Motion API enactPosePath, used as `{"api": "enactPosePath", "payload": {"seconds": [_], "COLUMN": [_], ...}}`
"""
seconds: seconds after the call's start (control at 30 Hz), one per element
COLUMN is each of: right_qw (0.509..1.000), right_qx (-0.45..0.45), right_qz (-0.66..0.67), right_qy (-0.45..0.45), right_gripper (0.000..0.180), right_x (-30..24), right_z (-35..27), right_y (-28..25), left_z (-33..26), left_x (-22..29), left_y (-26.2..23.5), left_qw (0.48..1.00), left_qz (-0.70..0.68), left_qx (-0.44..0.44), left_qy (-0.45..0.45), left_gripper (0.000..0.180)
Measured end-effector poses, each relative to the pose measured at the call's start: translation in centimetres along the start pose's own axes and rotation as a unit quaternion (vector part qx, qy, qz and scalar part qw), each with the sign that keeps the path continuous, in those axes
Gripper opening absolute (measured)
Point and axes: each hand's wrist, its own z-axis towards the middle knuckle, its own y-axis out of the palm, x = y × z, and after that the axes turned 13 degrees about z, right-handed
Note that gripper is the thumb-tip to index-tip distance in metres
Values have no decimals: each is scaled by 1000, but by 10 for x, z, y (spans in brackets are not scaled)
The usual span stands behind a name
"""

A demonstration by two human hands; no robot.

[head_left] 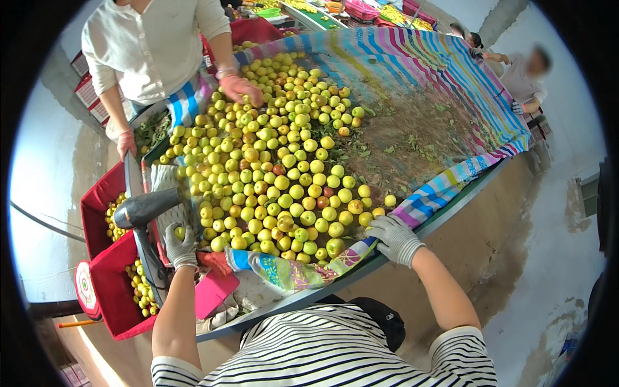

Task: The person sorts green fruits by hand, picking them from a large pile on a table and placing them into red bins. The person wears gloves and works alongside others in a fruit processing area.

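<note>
Yellow-green fruit heap (296, 191)
Left hand (181, 249) closes round one fruit (179, 233); right hand (394, 240) rests, fingers extended, on striped sheet (431, 198), its edge probably containing the heap.

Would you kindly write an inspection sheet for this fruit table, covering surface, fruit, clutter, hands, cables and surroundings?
Surface: striped sheet spread over the table; its bare part looks dirty.
Fruit: yellow-green fruit, massed toward the left, a few reddish.
Clutter: leaves on the sheet; bright pink piece at the near edge.
Hands: left hand, gloved, holds one fruit; right hand, gloved, at the sheet's near edge, grip unclear.
Cables: dark line at left, possibly a cable.
Surroundings: red containers with fruit; co-worker opposite; another person far right.
</note>
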Motion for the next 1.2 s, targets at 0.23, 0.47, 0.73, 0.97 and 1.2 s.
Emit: {"api": "enactPosePath", "payload": {"seconds": [0.23,0.47,0.73,0.97,1.2], "right_qw": [985,982,995,996,990], "right_qx": [146,173,85,82,81], "right_qz": [-74,-21,44,22,6], "right_qy": [-59,-67,-20,9,115], "right_gripper": [13,17,15,12,13], "right_x": [-25,-48,-43,-45,-69], "right_z": [-45,-108,-80,-77,-74], "right_y": [-5,39,69,71,73], "left_z": [-2,-99,-118,-131,-90], "left_x": [-1,21,-48,-194,-265], "left_y": [-18,-65,-159,-199,-173], "left_qw": [913,784,694,695,684], "left_qz": [-376,-567,-590,-543,-503], "left_qx": [-2,-86,60,169,86], "left_qy": [-161,-236,-409,-440,-521], "left_gripper": [23,34,39,34,33]}}
